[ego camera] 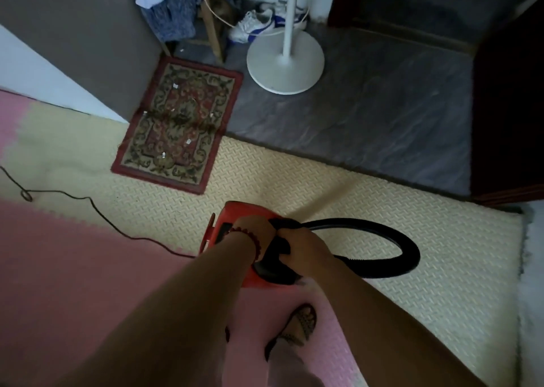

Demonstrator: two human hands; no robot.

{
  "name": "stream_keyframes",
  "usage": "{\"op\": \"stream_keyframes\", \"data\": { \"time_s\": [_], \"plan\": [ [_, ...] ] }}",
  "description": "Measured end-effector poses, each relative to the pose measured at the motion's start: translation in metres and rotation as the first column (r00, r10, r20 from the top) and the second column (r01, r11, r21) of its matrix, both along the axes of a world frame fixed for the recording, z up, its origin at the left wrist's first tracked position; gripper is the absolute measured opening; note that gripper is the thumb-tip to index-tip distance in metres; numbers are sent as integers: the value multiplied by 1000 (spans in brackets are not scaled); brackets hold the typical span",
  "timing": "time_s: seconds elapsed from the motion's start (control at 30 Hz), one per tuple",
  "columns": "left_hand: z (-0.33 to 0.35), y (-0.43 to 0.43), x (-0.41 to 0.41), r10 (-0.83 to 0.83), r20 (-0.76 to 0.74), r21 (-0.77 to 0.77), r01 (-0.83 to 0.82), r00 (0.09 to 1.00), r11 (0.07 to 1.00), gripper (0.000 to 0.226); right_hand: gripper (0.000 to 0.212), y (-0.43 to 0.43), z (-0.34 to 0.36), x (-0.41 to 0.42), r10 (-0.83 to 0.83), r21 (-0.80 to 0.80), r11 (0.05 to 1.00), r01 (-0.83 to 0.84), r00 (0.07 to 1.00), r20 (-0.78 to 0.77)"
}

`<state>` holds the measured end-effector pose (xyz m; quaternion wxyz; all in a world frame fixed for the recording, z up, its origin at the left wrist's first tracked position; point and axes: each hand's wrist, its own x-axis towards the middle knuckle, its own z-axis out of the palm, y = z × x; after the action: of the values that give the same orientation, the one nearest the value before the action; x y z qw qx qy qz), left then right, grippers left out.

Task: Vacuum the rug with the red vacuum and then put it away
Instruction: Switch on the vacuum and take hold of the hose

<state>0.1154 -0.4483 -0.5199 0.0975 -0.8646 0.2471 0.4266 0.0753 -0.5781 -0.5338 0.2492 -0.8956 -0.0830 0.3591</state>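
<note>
The red vacuum [223, 227] is held low over the foam floor mats, just in front of me. My left hand [254, 229], with a bead bracelet at the wrist, grips its top. My right hand [303, 247] grips the black collar where the black hose [391, 239] joins the body. The hose loops out to the right and back. A small patterned rug [179, 122] with a red border lies ahead to the left, dotted with several white paper scraps. A thin black cord [97, 210] trails left from the vacuum.
A white fan stand [285, 60] rises just right of the rug's far end. Sneakers [256, 24], chair legs and hanging clothes [167, 13] crowd the far corner. A grey wall panel [88, 39] borders the rug's left. A dark doorway [506, 98] is right. My slippered foot [297, 328] is below the vacuum.
</note>
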Motion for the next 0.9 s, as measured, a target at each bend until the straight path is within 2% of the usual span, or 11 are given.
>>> {"op": "stream_keyframes", "data": {
  "time_s": [0.1, 0.23, 0.37, 0.47, 0.57, 0.7, 0.9],
  "plan": [
    [-3, -6, 12, 67, 2, 11, -67, 998, 998, 31, 29, -14, 1, 21, 48, -18, 999, -48, 999, 18],
    [0, -1, 33, 133, -18, 2, -133, 991, 991, 30, 34, -10, 7, 52, 142, -32, 989, -141, 989, 30],
    [6, 7, 56, 214, -16, -10, -214, 977, 977, 41, 30, 4, 11, 87, 242, -48, 970, -239, 969, 52],
    [5, 20, 64, 324, -49, -43, -326, 945, 944, 46, 26, 19, 12, 106, 295, -16, 956, -294, 953, 65],
    [-1, 34, 68, 399, -51, -5, -400, 915, 916, 43, 22, 31, 9, 121, 327, 31, 944, -329, 943, 62],
    [0, 45, 79, 532, -57, 26, -531, 845, 847, 41, 19, 39, 10, 151, 450, 53, 889, -454, 890, 80],
    [12, 52, 87, 660, -17, 74, -657, 751, 750, 30, 27, 55, 22, 186, 634, 23, 768, -641, 764, 118]
  ]
}}
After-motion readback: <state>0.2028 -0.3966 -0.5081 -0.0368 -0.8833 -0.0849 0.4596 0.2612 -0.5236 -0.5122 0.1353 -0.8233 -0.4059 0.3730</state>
